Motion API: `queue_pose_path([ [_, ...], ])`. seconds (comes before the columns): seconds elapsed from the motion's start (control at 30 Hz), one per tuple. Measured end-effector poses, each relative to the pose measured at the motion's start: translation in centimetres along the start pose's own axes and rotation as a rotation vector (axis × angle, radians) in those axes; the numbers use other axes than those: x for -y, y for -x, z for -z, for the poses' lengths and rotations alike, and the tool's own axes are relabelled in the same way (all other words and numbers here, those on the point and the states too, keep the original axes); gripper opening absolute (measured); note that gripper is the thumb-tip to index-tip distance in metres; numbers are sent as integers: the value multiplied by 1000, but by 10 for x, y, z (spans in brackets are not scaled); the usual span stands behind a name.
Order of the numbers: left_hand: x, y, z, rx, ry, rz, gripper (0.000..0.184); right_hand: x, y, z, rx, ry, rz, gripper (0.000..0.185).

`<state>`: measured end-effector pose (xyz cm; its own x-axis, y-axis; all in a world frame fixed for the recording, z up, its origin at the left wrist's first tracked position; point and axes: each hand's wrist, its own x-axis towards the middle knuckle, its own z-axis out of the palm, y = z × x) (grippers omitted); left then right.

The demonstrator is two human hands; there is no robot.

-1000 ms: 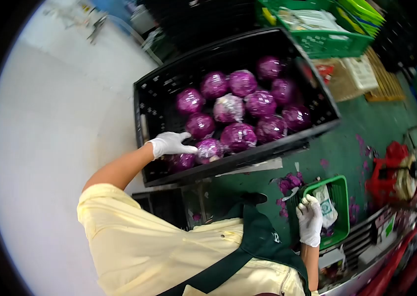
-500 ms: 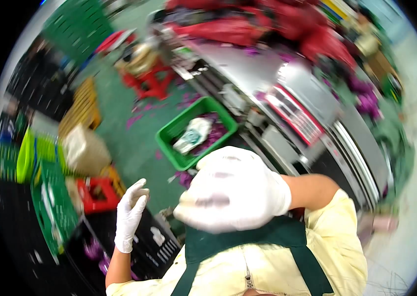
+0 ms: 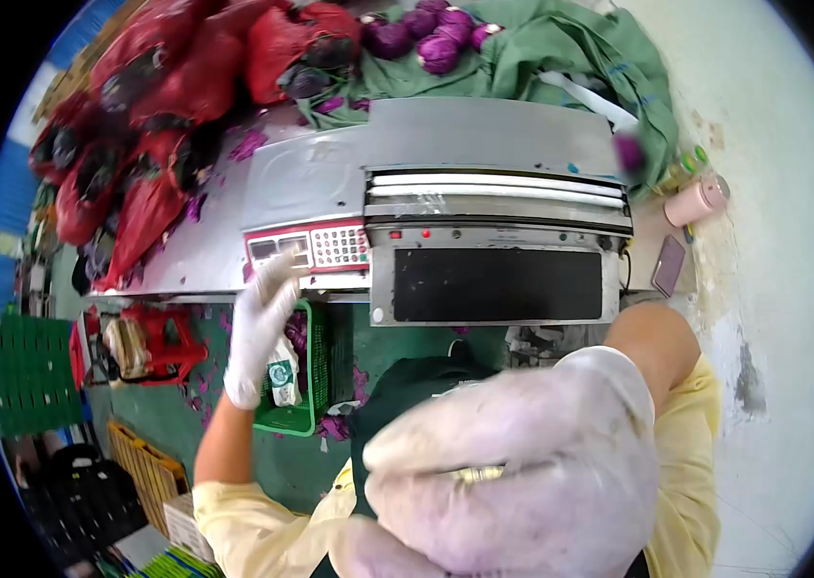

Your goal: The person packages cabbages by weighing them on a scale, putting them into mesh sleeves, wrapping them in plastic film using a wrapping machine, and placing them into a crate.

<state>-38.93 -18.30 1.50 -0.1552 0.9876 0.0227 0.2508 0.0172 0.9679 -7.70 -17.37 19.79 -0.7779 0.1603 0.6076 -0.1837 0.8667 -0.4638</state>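
My right hand (image 3: pixel 522 462), in a white glove, is raised very close to the camera in front of my dark apron. Its fingers stretch leftward with a gap between them, and no held thing shows. In a white glove too, my left hand (image 3: pixel 262 332) is open at the left, its fingertips slightly blurred. It is nearest to the scale's red-framed keypad panel (image 3: pixel 306 248) and overlaps the green basket (image 3: pixel 318 371) in view; contact cannot be made out. A white and green bag (image 3: pixel 284 374) lies in that basket with purple leaves.
A wrapping machine (image 3: pixel 498 279) stands on the metal table (image 3: pixel 161 265). Red sacks (image 3: pixel 171 72) and purple cabbages (image 3: pixel 439 48) on green cloth (image 3: pixel 561 48) lie behind. A phone (image 3: pixel 668 265) and pink bottle (image 3: pixel 696 200) are at right. A red stool (image 3: pixel 161 342) stands at left.
The view has swung right, so the table and wrapping machine now face me. My right hand looks larger and lower; my left hand appears higher, near the scale.
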Motion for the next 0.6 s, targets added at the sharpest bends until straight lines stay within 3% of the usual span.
queue_pose_path([
  [0.03,-3,-43,0,55,-191,-33,45,-9,-6,5,-166,61,-45,27],
  [0.07,-15,-77,-9,57,-138,-53,47,-21,-15,9,-324,113,-63,9],
  [0.1,-16,-115,-13,78,-173,-145,48,-37,-16,18,-405,141,-72,5],
  [0.13,-19,-150,-17,103,-140,-158,50,-53,-16,28,-487,167,-83,13],
  [0.17,-17,-191,-22,121,-164,-220,52,-78,3,48,-421,94,49,11],
  [0.2,-19,-230,-31,122,-157,-237,56,-95,16,54,-516,103,-16,11],
  [0.27,0,-321,-48,98,-269,-410,67,-129,41,43,-781,145,-346,19],
  [0.37,58,-466,-77,27,-455,-694,90,-165,61,44,-788,250,-851,31],
  [0.43,60,-523,-111,-6,-632,-520,98,-175,78,52,-710,501,-1023,31],
  [0.6,83,-637,-192,22,-885,-261,106,-200,137,70,-837,548,-1302,27],
])
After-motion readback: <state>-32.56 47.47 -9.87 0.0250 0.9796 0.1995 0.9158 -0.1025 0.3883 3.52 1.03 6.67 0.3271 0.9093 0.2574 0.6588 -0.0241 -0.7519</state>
